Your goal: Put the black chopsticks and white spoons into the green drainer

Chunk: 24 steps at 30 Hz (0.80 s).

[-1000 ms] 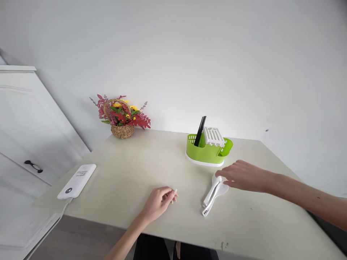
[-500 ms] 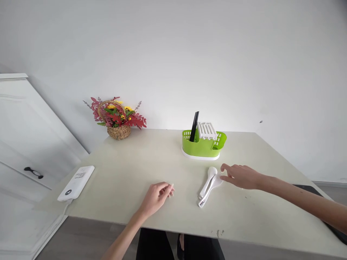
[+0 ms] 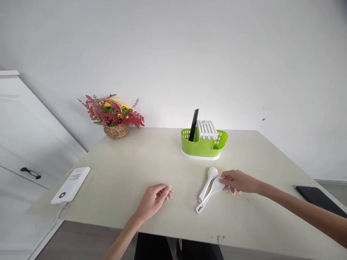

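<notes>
A pale wall (image 3: 173,57) fills the back, behind the light, greenish-grey bench (image 3: 151,159). To the left is a white cabinet (image 3: 32,122) with a dark handle (image 3: 30,173). A wicker basket (image 3: 116,131) of red leaves and yellow flowers (image 3: 114,110) sits at the far left of the bench, near the wall. Right of the centre, towards the back, is the green rack (image 3: 202,147) on its white base, with a slotted white top (image 3: 207,129).

The right hand (image 3: 238,181) comes in from the right, pinching the bowl rim of the right spoon between thumb and fingers. The left hand (image 3: 154,198) is at the bench's near side, fingers curled and thumb pressed against them, with nothing visible in it. A white power bank (image 3: 71,185) with a cable (image 3: 58,215) lies on the left, and a black phone (image 3: 321,200) on the right.

Two white spoons lie between the hands, in front of the rack: the right spoon (image 3: 214,188), its handle end towards the near edge, and just beside it the left spoon (image 3: 209,181). Slim black chopsticks (image 3: 193,125) lean in the rack's left compartment.
</notes>
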Each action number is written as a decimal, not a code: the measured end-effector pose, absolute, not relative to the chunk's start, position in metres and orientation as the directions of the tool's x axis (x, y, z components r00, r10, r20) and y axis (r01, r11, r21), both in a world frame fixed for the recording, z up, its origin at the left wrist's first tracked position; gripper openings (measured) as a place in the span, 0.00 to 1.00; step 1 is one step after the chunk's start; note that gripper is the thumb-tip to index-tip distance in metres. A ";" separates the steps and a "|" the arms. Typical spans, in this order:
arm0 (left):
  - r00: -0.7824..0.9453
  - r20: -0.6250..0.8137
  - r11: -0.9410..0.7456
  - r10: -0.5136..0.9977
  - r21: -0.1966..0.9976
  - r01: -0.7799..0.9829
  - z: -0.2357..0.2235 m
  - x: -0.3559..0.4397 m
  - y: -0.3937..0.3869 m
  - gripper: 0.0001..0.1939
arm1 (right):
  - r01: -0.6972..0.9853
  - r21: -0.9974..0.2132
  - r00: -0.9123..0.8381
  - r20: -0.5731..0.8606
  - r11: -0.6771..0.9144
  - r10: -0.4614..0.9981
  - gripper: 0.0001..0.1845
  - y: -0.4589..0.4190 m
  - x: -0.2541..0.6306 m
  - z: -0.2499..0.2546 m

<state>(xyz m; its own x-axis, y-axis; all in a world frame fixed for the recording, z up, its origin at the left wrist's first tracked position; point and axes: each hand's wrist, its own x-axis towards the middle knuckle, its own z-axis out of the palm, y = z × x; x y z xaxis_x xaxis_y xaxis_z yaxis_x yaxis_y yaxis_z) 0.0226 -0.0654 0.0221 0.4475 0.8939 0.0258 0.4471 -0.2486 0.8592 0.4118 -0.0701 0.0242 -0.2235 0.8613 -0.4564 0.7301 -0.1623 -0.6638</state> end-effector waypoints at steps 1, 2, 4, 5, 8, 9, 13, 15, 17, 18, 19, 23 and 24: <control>0.447 0.024 -0.247 0.894 0.859 0.449 0.022 0.022 -0.065 0.23 | 0.723 -0.672 -0.230 -0.451 -0.159 0.863 0.23 -0.072 0.413 0.028; 0.447 0.022 -0.245 0.894 0.859 0.449 0.022 0.022 -0.065 0.23 | 0.716 -0.682 -0.237 -0.437 -0.148 0.867 0.24 -0.074 0.414 0.033; 0.453 0.020 -0.246 0.891 0.860 0.447 0.022 0.021 -0.065 0.23 | 0.702 -0.704 -0.248 -0.385 -0.109 0.889 0.26 -0.076 0.416 0.052; 0.459 0.020 -0.249 0.888 0.860 0.445 0.022 0.021 -0.065 0.23 | 0.696 -0.713 -0.245 -0.338 -0.078 0.909 0.27 -0.076 0.417 0.066; 0.475 0.025 -0.262 0.880 0.859 0.440 0.021 0.019 -0.064 0.22 | 0.718 -0.696 -0.162 -0.141 0.019 0.977 0.30 -0.073 0.414 0.117; 0.476 0.027 -0.265 0.879 0.858 0.440 0.021 0.019 -0.064 0.22 | 0.749 -0.661 -0.096 -0.047 0.041 0.994 0.30 -0.071 0.412 0.136; 0.474 0.029 -0.265 0.880 0.859 0.438 0.021 0.019 -0.064 0.22 | 0.892 -0.446 0.141 0.441 0.080 0.886 0.24 -0.054 0.391 0.193; 0.473 0.031 -0.266 0.881 0.859 0.438 0.021 0.019 -0.065 0.22 | 0.936 -0.328 0.128 0.658 0.130 0.742 0.19 -0.042 0.378 0.205; 0.472 0.033 -0.268 0.881 0.857 0.440 0.020 0.019 -0.065 0.22 | 0.979 -0.151 0.039 0.805 0.140 0.592 0.17 -0.027 0.365 0.203; 0.473 0.035 -0.273 0.880 0.853 0.444 0.020 0.019 -0.065 0.21 | 0.990 -0.061 -0.018 0.839 0.127 0.544 0.16 -0.019 0.359 0.199; 0.476 0.039 -0.281 0.879 0.848 0.450 0.019 0.018 -0.065 0.21 | 0.993 0.021 -0.077 0.849 0.113 0.523 0.17 -0.012 0.354 0.193; 0.488 0.064 -0.321 0.871 0.825 0.466 0.015 0.017 -0.066 0.21 | 0.962 0.234 -0.271 0.774 0.138 0.573 0.17 0.011 0.339 0.162; 0.491 0.069 -0.328 0.869 0.822 0.465 0.014 0.017 -0.066 0.21 | 0.950 0.269 -0.310 0.745 0.159 0.591 0.17 0.015 0.337 0.154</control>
